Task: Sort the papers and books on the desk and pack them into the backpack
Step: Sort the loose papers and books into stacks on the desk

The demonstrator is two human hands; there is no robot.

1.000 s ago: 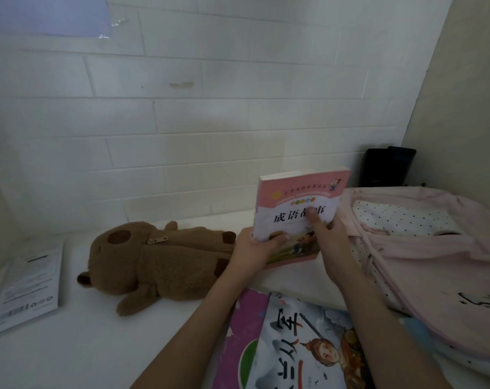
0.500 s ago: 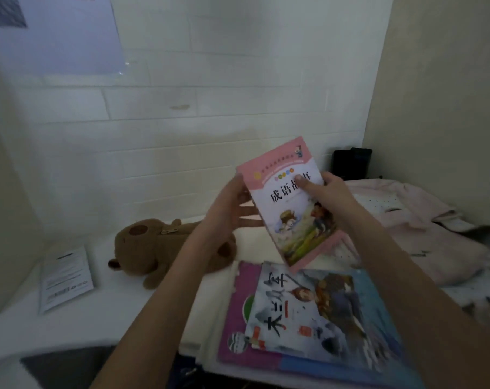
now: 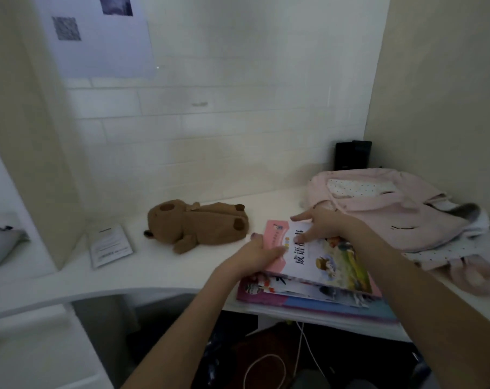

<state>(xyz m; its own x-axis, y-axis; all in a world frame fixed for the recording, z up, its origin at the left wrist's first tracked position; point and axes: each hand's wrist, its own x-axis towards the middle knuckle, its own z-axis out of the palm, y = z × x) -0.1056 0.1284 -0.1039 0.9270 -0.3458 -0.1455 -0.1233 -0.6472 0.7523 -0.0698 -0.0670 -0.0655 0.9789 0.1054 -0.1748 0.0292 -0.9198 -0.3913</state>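
A pink-covered picture book (image 3: pixel 326 263) lies turned sideways on top of a stack of larger books (image 3: pixel 300 297) at the desk's front edge. My left hand (image 3: pixel 255 252) grips the book's near-left edge, thumb on the cover. My right hand (image 3: pixel 321 223) rests on the cover with fingers spread and mostly straight. The pink backpack (image 3: pixel 389 206) lies flat at the right rear of the desk, its dotted lining showing through the opening.
A brown plush toy (image 3: pixel 196 224) lies mid-desk. A printed paper sheet (image 3: pixel 110 245) lies at the left by a beige divider panel (image 3: pixel 41 130). A black box (image 3: pixel 353 154) stands in the back right corner. White cables (image 3: pixel 305 349) hang below the white desk (image 3: pixel 159 265).
The pink book was held upright, then tilted in the air. It has come down onto the stack, rotated sideways, both hands still on it.
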